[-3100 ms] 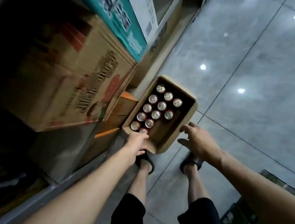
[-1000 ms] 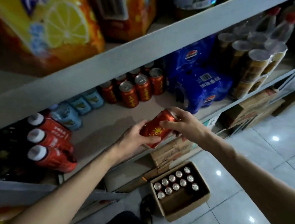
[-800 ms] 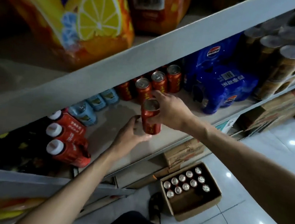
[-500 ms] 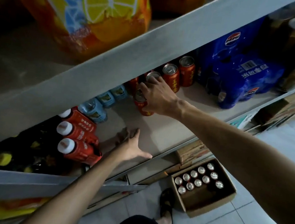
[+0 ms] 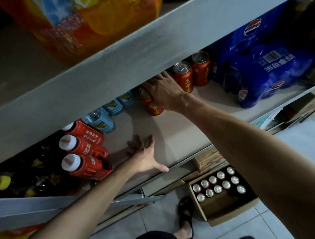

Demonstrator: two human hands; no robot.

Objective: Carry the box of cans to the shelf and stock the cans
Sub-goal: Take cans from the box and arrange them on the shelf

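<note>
Red can point(image 5: 151, 105), yellow lettering, silver top, gripped by right hand point(image 5: 164, 92).

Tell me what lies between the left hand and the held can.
Between left hand and red can the shelf is bare, in the head view.

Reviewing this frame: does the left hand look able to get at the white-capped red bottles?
Probably yes. The left hand rests flat on the shelf board, holding nothing, and the red bottles lie right beside it on the same board with nothing between.
</note>
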